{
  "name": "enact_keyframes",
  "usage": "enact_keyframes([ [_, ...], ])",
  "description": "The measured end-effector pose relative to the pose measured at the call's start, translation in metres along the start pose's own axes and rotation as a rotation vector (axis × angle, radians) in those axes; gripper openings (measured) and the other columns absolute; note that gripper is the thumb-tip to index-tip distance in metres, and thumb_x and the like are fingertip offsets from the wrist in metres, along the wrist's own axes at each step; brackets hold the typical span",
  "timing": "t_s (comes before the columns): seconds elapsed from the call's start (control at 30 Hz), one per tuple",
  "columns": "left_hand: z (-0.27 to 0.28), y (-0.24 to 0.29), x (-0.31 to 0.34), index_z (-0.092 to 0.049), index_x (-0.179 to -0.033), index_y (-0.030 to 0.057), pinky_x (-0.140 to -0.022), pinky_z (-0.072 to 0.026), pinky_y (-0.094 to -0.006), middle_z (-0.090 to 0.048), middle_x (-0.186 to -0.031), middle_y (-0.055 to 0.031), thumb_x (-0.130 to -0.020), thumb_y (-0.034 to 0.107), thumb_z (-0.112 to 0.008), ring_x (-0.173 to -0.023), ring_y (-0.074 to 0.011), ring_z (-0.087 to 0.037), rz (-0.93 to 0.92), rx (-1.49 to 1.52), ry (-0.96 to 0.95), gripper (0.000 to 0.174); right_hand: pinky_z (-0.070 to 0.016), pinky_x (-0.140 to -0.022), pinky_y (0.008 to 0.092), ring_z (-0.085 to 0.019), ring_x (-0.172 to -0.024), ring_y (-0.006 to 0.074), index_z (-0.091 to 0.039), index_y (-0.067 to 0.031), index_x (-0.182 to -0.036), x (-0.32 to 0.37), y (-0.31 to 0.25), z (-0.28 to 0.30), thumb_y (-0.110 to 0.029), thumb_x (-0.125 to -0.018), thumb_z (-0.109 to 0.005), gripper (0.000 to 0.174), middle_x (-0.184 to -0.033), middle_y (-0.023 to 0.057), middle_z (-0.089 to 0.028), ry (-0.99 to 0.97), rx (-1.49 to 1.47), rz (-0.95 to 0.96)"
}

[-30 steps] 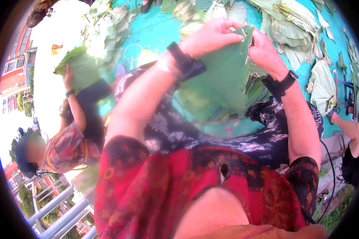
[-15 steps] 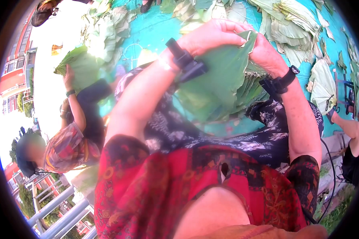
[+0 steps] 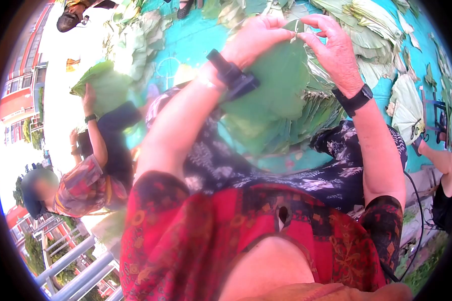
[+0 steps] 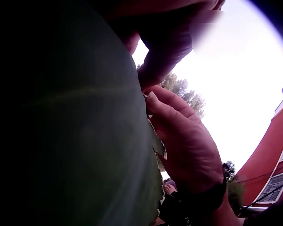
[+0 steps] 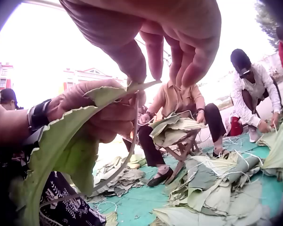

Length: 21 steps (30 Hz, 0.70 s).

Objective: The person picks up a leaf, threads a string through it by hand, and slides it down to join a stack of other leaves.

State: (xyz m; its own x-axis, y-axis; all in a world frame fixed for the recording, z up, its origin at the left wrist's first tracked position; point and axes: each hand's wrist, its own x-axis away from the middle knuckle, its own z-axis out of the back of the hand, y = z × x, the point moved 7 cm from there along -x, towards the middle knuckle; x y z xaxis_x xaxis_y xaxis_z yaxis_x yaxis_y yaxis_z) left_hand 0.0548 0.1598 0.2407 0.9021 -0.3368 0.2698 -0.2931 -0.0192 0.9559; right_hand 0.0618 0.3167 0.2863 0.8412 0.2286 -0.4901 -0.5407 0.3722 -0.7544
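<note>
My left hand [image 3: 258, 40] pinches the edge of a large green lotus leaf [image 3: 276, 90] between thumb and fingers, and the leaf hangs below it. Thumb and forefinger of my right hand [image 3: 334, 52] meet at the same edge, pinching a small pale tip [image 3: 295, 32]. The right wrist view shows both hands close together at the pointed end of the folded leaf [image 5: 61, 136], with a thin strand [image 5: 127, 162] curving down from there. Under the hanging leaf lies a thick stack of leaves [image 3: 319, 118], close to my patterned trousers.
Bundles of leaves [image 3: 366, 30] tied with white string lie on the turquoise ground sheet [image 3: 186, 37]. A person [image 3: 93, 175] on the left holds a leaf. Across from me someone sits on a folding stool [image 5: 181, 157], and another person [image 5: 254, 89] bends over leaves.
My right hand has shifted up and left and turned, going from gripping the leaf's side edge to pinching its tip beside the left hand. More of the leaf stack shows beneath.
</note>
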Motion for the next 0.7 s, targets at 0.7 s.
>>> enact_keyframes([
  [0.7, 0.016, -0.05, 0.011, -0.064, -0.109, 0.0001, -0.07, -0.0507, -0.0261, -0.068, -0.087, -0.0071, -0.081, 0.02, -0.07, -0.077, -0.0122, -0.063, 0.198, -0.457, -0.092, 0.035, -0.0461, -0.092, 0.0306, -0.06, -0.097, 0.0183, -0.059, 0.0001, -0.105, -0.027, -0.017, 0.043, -0.013, -0.095, -0.053, 0.018, -0.101, 0.0072, -0.061, -0.109, -0.591, -0.152],
])
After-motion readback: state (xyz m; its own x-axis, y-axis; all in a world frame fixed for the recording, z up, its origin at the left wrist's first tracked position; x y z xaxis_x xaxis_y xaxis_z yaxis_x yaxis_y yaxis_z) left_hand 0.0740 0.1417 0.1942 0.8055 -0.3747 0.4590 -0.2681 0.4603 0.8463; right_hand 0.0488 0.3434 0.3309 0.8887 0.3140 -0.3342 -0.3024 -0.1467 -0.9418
